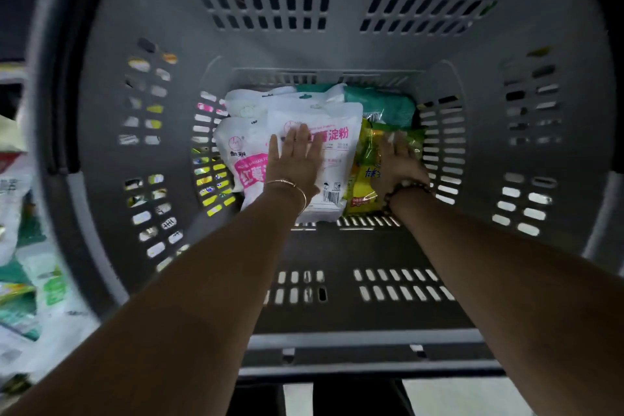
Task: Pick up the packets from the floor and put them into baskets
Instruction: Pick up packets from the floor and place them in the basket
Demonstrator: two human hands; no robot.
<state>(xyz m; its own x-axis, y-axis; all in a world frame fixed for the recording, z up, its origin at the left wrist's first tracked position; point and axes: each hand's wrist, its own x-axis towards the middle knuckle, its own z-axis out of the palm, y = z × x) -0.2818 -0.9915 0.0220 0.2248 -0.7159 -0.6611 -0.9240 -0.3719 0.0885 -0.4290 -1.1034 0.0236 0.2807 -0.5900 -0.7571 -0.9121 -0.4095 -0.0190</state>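
Where hands reach: basket point(337, 44) bottom
Left hand point(293, 159): flat, fingers straight, pressing white packet point(337, 154)
Right hand point(398, 164): on yellow packet point(363, 179); grip unclear

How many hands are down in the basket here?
2: the left hand lies flat on the white packet at centre; the right hand rests on the yellow packet beside it.

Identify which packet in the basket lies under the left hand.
The topmost white packet with pink lettering, its barcode nearest the camera: the left hand lies flat on it. The right hand rests on a yellow packet.
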